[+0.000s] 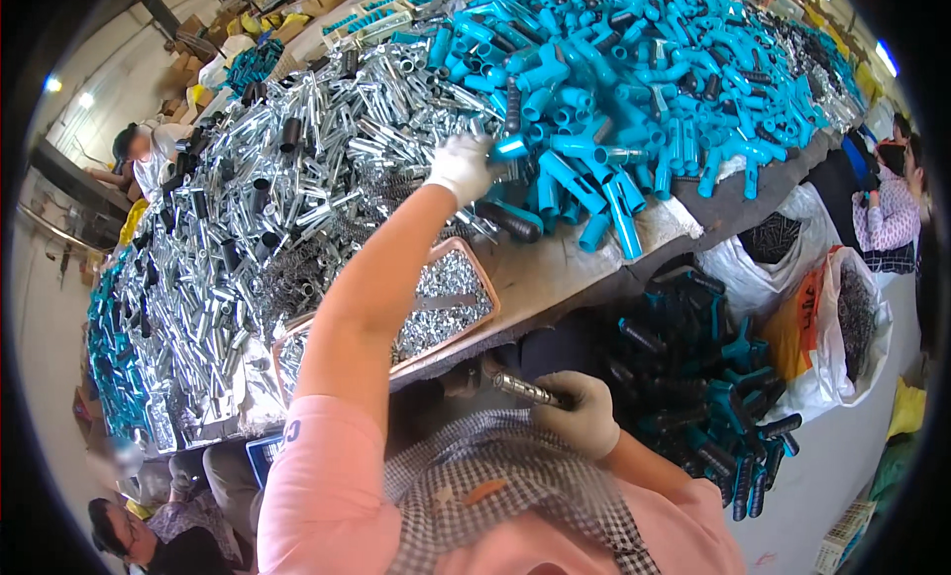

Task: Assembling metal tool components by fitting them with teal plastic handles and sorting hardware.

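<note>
My left hand, in a white glove, reaches over the table where the metal parts meet the teal ones. Its fingers are curled, slightly blurred, around the end of a teal tubular part. Close to my apron, my right hand, also gloved, is closed on a silver metal rod with a ridged surface, which points left. A pile of loose silver metal tubes spreads left of my left hand. To its right rises a heap of teal branched tubular parts, some with black grips.
A shallow pinkish tray of small metal pieces sits at the table's near edge, below my left forearm. Black-gripped teal parts are heaped at my right. Beyond them stand white sacks of dark pieces. Other people are at left and far right.
</note>
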Action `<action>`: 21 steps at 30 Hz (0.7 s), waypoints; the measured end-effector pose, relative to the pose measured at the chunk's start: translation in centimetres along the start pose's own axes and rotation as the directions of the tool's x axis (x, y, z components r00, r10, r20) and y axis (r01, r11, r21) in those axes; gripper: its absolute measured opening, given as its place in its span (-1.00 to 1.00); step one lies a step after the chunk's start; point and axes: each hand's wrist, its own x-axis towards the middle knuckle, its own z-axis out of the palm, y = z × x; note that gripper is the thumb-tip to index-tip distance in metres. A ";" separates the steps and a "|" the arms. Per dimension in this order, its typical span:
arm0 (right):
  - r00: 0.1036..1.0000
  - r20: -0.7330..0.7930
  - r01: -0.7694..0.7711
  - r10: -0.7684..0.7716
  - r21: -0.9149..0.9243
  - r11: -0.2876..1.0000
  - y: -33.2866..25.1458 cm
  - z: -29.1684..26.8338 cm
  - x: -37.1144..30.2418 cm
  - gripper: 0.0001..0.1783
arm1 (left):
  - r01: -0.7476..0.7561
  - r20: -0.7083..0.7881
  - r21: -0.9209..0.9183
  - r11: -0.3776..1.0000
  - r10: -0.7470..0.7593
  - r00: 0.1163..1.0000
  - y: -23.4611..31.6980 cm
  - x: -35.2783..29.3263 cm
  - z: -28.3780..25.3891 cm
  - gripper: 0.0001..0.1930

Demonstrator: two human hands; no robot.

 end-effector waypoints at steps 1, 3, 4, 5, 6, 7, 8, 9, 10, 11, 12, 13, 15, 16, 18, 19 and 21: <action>1.000 0.008 -0.007 0.007 0.004 1.000 -0.2 -0.1 0.2 -0.65 | 0.021 -0.077 -0.159 0.987 -0.034 0.996 -1.3 -1.0 -0.2 -0.46; 0.996 -0.007 0.091 -0.091 -0.055 0.994 0.4 -0.2 0.6 -0.62 | -0.027 -0.132 -0.453 0.891 -0.037 0.991 -2.9 -4.1 -1.8 -0.41; 0.999 0.023 0.040 -0.038 -0.066 0.997 0.6 -0.6 0.7 -0.62 | -0.041 -0.110 -0.463 0.885 -0.011 0.994 -2.1 -5.9 -3.9 -0.42; 0.999 0.013 0.049 -0.048 -0.127 0.991 0.4 -0.8 0.9 -0.61 | 0.029 0.016 -0.536 0.844 -0.023 1.000 -1.3 -7.8 -6.3 -0.38; 0.996 0.003 0.086 -0.086 -0.129 0.988 0.5 -0.8 1.0 -0.62 | -0.066 -0.080 -0.415 0.907 0.036 0.996 -1.1 -10.2 -7.8 -0.28; 0.984 -0.004 0.176 -0.180 -0.191 0.966 1.0 -0.9 1.1 -0.64 | 0.032 0.060 -0.431 0.902 -0.006 0.998 0.0 -12.3 -9.8 -0.23; 0.978 0.001 0.203 -0.207 -0.184 0.962 1.1 -0.6 1.3 -0.65 | 0.028 0.058 -0.412 0.911 -0.004 0.998 -0.7 -14.7 -10.0 -0.26; 0.977 0.000 0.212 -0.215 -0.179 0.961 1.3 -0.4 1.4 -0.64 | -0.001 0.040 -0.403 0.915 0.019 0.999 -1.1 -16.9 -9.9 -0.34; 0.974 -0.002 0.221 -0.225 -0.176 0.959 1.5 -0.1 1.4 -0.64 | -0.035 0.077 -0.403 0.914 0.072 0.994 -1.7 -19.2 -9.9 -0.40; 0.968 0.024 0.250 -0.250 -0.177 0.952 1.9 0.3 1.5 -0.63 | -0.127 0.060 -0.358 0.925 0.159 0.986 -2.3 -21.5 -10.4 -0.49; 0.968 0.030 0.249 -0.248 -0.171 0.953 2.0 0.6 1.4 -0.63 | -0.158 0.074 -0.381 0.911 0.201 0.977 -1.9 -23.4 -11.0 -0.59; 0.967 0.041 0.256 -0.253 -0.168 0.952 2.0 0.9 1.4 -0.62 | -0.089 0.124 -0.393 0.915 0.149 0.981 -1.4 -25.2 -11.5 -0.65; 0.965 0.065 0.260 -0.253 -0.143 0.955 1.8 1.8 1.0 -0.59 | -0.052 0.117 -0.542 0.839 0.137 0.984 -0.5 -28.7 -12.7 -0.63; 0.964 0.078 0.262 -0.254 -0.140 0.955 1.8 2.1 1.0 -0.59 | -0.054 0.138 -0.591 0.805 0.166 0.976 -0.6 -30.0 -12.5 -0.62; 0.926 0.142 0.370 -0.349 -0.171 0.913 1.5 2.9 1.1 -0.60 | 0.012 0.205 -0.673 0.739 0.171 0.964 -0.1 -32.1 -12.6 -0.61; 0.923 0.191 0.360 -0.333 -0.130 0.924 1.0 3.3 0.9 -0.62 | 0.004 0.219 -0.703 0.711 0.211 0.953 0.1 -32.9 -12.3 -0.60; 0.881 0.301 0.417 -0.364 -0.134 0.899 -0.3 4.1 0.8 -0.62 | -0.037 0.208 -0.777 0.629 0.312 0.927 0.5 -34.1 -11.5 -0.54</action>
